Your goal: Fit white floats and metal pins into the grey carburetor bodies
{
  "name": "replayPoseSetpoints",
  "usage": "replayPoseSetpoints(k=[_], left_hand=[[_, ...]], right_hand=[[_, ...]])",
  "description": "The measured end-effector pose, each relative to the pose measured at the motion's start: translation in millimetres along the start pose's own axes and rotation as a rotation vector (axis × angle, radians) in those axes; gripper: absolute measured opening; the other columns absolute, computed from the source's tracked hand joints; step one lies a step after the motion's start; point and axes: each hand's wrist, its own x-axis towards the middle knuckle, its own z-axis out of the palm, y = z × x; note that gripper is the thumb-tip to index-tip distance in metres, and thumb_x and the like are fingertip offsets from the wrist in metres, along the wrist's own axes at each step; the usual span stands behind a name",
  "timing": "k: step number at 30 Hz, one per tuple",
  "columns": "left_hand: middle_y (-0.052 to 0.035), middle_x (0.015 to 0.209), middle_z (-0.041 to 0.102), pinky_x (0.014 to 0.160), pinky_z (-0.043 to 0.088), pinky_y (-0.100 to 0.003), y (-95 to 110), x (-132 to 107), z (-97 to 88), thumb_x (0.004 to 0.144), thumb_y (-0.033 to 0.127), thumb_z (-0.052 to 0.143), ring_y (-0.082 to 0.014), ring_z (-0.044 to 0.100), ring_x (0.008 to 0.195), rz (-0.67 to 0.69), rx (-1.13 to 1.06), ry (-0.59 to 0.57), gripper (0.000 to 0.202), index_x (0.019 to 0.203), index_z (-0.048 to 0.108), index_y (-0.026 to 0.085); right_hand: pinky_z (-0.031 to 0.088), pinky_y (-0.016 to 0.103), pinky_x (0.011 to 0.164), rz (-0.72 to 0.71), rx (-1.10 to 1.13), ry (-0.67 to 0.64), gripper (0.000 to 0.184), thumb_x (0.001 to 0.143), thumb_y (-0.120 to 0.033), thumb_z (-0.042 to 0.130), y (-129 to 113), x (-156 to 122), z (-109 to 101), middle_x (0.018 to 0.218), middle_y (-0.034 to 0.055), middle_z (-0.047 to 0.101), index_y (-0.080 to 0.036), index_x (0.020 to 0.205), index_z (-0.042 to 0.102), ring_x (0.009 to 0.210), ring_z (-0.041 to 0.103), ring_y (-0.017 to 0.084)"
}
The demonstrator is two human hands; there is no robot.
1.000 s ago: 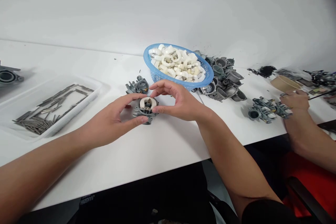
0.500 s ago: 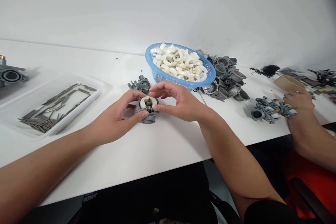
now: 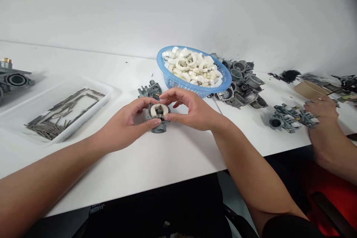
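Observation:
Both my hands hold a grey metal carburetor body just above the white table. A white plastic float sits in its open underside around a small brass-and-steel centre. My left hand grips the near left side, with its thumb at the float's lower edge. My right hand pinches the right side with its fingertips. Part of the body is hidden by my fingers. A second carburetor body lies just beyond my hands.
A blue plastic basket of white floats and a heap of carburetor bodies stand beyond my hands. To the left is a clear tray of metal pins. On the right, a co-worker's hand is beside assembled carburetors.
The carburetor has turned in my fingers, its round bore now facing me more squarely. My hands have drawn closer around it, and the whole scene has shifted slightly right in view.

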Motion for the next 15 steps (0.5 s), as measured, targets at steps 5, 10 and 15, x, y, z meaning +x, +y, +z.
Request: replayPoseSetpoints(k=[5, 10, 15], left_hand=[[-0.0084, 0.121, 0.068, 0.084, 0.060, -0.050, 1, -2, 3.5, 0.094, 0.057, 0.064, -0.0277, 0.068, 0.102, -0.004, -0.057, -0.022, 0.041, 0.125, 0.058, 0.029], [-0.0069, 0.117, 0.068, 0.086, 0.060, -0.047, -6, 1, 6.6, 0.096, 0.049, 0.063, -0.0254, 0.068, 0.101, 0.062, -0.106, -0.035, 0.034, 0.121, 0.055, 0.028], [-0.0085, 0.104, 0.070, 0.077, 0.060, -0.047, -17, 6, 8.6, 0.093, 0.047, 0.064, -0.0270, 0.069, 0.093, 0.068, -0.171, -0.059, 0.037, 0.121, 0.055, 0.024]], right_hand=[[0.050, 0.041, 0.104, -0.044, -0.080, 0.003, 0.041, 0.090, -0.036, 0.075, -5, 1, 1, 0.133, 0.0061, 0.065, -0.026, 0.128, 0.061, 0.121, 0.062, 0.022], [0.052, 0.038, 0.097, -0.131, -0.098, 0.177, 0.031, 0.091, -0.034, 0.074, -13, 4, 9, 0.123, 0.0051, 0.069, -0.026, 0.120, 0.065, 0.115, 0.064, 0.022], [0.053, 0.036, 0.090, -0.318, -0.262, 0.146, 0.015, 0.094, -0.024, 0.066, -55, 40, 17, 0.109, 0.0016, 0.072, -0.025, 0.108, 0.069, 0.105, 0.066, 0.020]])
